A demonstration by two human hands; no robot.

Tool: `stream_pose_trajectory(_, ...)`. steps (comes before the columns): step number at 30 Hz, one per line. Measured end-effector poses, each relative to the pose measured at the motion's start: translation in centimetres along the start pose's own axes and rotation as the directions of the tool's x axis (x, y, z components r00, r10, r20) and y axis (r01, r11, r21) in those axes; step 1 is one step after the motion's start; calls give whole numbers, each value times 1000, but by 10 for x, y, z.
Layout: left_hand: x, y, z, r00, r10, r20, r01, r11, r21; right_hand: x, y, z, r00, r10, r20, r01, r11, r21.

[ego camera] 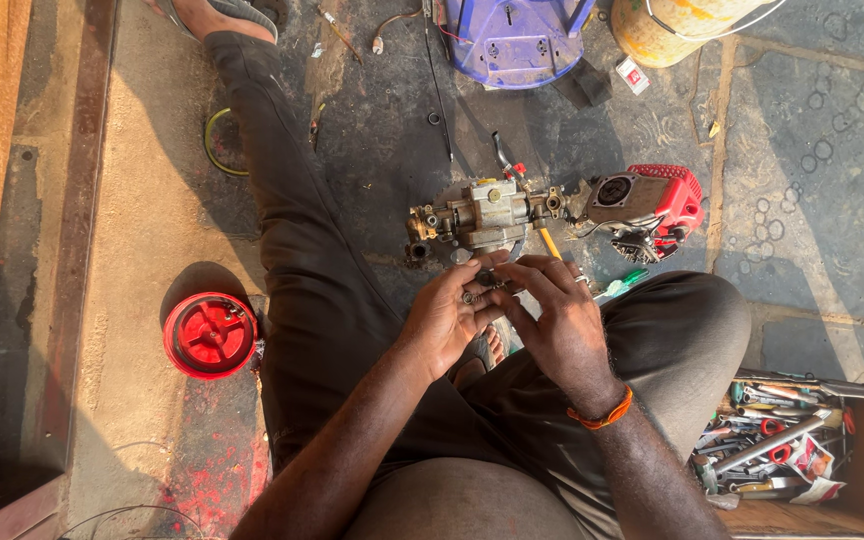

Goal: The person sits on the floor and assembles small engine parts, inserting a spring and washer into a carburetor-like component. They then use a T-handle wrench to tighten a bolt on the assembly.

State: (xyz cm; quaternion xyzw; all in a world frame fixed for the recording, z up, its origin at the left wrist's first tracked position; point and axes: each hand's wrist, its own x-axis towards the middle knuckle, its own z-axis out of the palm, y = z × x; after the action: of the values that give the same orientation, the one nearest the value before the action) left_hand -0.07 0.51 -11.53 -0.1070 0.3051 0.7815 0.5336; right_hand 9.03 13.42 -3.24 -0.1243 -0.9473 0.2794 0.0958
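Note:
My left hand [449,312] and my right hand [555,318] meet over my lap, their fingertips pinched together on a small metal part [482,290] that is mostly hidden by the fingers. An orange band circles my right wrist. Just beyond my fingers, on the dark stone floor, lies a brass and grey metal pump body [484,214] with several fittings. To its right sits a small red engine [649,207], joined to the pump side. A yellow-handled tool [549,243] pokes out between the pump and my right hand.
A red round cover [209,334] lies on the floor at the left. A box of mixed hand tools [774,440] stands at the lower right. A purple plastic shell [518,40] and a yellowish container [674,28] lie at the top. A green-handled screwdriver [624,284] rests by my knee.

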Motion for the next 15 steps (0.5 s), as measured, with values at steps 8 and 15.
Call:
stream_pose_trajectory(8, 7, -11, -5, 999, -34, -20, 36, 988, 153, -1, 3, 1, 999, 34, 25, -33, 999, -34)
stream_pose_trajectory(15, 11, -18, -10, 1000, -14, 20, 8, 960, 278, -4, 4, 3, 999, -16, -45, 11, 996, -93)
